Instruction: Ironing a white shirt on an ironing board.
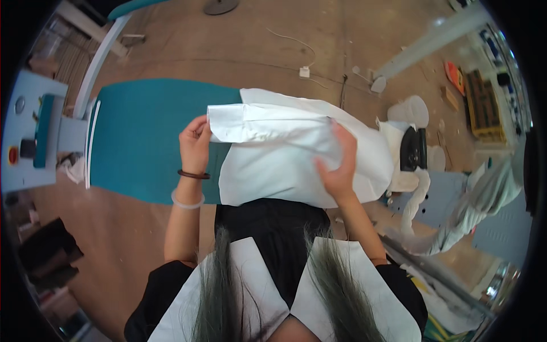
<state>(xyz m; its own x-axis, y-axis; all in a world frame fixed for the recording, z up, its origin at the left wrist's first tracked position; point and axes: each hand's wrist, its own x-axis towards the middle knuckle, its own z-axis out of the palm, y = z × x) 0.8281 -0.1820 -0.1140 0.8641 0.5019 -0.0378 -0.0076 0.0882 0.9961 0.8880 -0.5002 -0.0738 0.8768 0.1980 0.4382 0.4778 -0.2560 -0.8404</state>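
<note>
A white garment [273,171], spread over the right part of a teal-covered ironing board [149,141], lies in front of me. Its sleeve [282,124] runs crosswise on top, ending in a cuff [226,122] at the left. My left hand [195,134] pinches the edge of that cuff between thumb and fingers. Blurred, my right hand [342,160] rests over the sleeve's other end with thumb and fingers spread apart; its fingertips are indistinct against the cloth. Creases show along the sleeve and the fabric under it.
A black iron [412,149] stands at the board's right end, near a cloth-wrapped hose [461,222]. White buckets [408,111] and a yellow crate [487,107] are farther right. A control box with a red knob [13,155] is at the left. A cable with a white socket [304,72] lies on the floor.
</note>
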